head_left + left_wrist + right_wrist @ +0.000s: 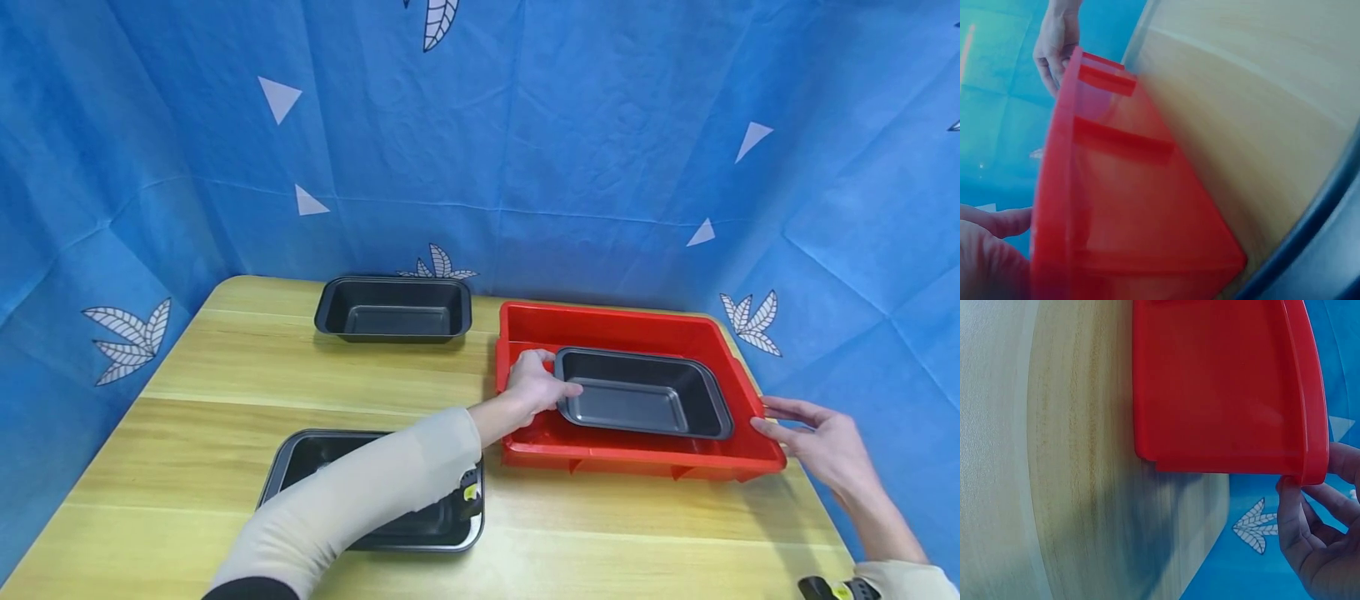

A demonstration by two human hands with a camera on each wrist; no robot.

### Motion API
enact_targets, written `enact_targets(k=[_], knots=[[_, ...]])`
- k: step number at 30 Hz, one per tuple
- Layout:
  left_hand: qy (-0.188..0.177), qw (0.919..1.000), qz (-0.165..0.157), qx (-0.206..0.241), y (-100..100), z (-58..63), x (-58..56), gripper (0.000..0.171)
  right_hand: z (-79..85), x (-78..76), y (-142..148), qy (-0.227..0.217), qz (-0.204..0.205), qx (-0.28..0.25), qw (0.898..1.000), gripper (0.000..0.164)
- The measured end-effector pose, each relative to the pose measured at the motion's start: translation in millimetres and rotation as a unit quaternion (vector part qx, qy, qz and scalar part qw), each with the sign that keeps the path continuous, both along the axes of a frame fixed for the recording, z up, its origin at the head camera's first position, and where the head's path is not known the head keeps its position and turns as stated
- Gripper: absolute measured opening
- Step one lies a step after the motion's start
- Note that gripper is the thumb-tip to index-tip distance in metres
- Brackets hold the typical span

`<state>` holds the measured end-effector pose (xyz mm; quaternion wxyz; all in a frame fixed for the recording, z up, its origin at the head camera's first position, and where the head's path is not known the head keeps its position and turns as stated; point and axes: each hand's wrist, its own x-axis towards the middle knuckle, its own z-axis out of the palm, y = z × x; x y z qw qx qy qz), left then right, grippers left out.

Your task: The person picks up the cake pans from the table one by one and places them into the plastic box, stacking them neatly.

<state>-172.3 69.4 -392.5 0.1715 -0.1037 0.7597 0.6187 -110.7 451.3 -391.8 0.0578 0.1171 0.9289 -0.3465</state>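
In the head view a dark loaf pan sits inside a red plastic bin. My left hand reaches over the bin's left wall and pinches the pan's left end, thumb inside and fingers outside. In the left wrist view only part of the left hand shows behind the bin's wall. My right hand holds the bin's right rim; the right wrist view shows that hand's thumb and fingers at a corner of the rim.
A second dark loaf pan stands at the back of the wooden table. Nearer, a larger dark baking pan lies partly hidden under my left forearm. Blue patterned cloth hangs behind the table and at its sides.
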Motion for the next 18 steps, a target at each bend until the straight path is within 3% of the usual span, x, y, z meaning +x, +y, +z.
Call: enact_targets(k=[10, 18], knots=[[0.022, 0.9991, -0.033, 0.013, -32.4, 16.3, 2.1, 0.058, 1.0, -0.2, -0.1, 0.004, 0.003, 0.005, 1.0, 0.077], [0.035, 0.9978, -0.051, 0.023, -69.4, 24.9, 1.3, 0.053, 1.2, 1.2, -1.6, 0.005, 0.005, -0.002, 1.0, 0.078]])
